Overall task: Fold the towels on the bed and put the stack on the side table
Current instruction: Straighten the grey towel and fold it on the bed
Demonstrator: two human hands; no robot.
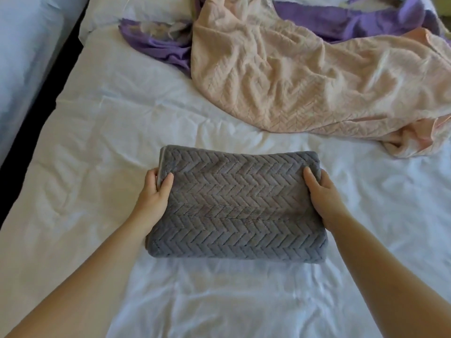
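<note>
Towel (236,206), grey, folded | left hand (155,193), right hand (323,191) | fingers (152,174) gripping its ends

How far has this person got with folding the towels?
Done: the grey towel lies folded into a neat rectangle on the bed. In hand: the left hand and right hand grip its two ends. Left: the pink towel and purple towel lie rumpled and unfolded beyond it; no stack yet, and the side table is out of view.

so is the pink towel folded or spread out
Spread out, not folded: the pink towel lies rumpled across the bed, partly over the purple towel; the grey towel is folded.
</note>
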